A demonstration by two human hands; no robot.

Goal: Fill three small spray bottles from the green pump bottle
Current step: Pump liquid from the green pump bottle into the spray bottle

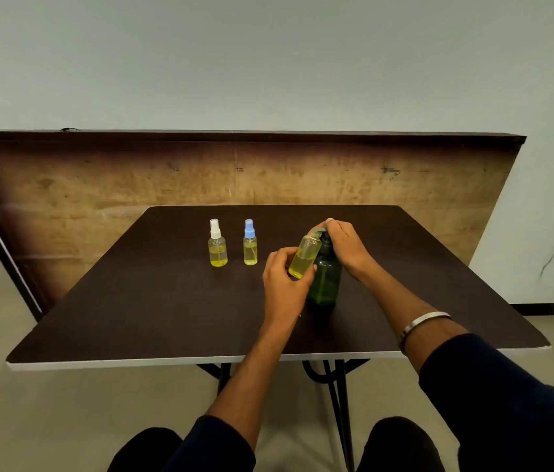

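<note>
**Third bottle under the pump; two capped and set aside**

Far left on the dark table (125,301): spray bottle with white cap (217,244), upright, cap on, yellow liquid roughly halfway up. Looks done.

Just right of it, apart, not touching: spray bottle with blue cap (250,243), upright, cap on, yellow liquid to a similar level. Also looks done.

Right of centre: left hand (282,281) grips the third spray bottle (304,256) by its lower body, thumb and fingers curled round it. Bottle is uncapped, lifted off the table, tilted with its mouth up against the pump spout. Yellow liquid already well up its body. Its cap is not visible anywhere.

Behind and touching it: green pump bottle (326,277), standing on the table, liquid still inside.

Right hand (345,245) sits on top of the pump head, fingers curled over it, apparently pressing down.

Judgement: two of three filled; third mid-fill and near the level of the others. Left to do: finish pumping, cap the third bottle, stand it with the rest.
</note>
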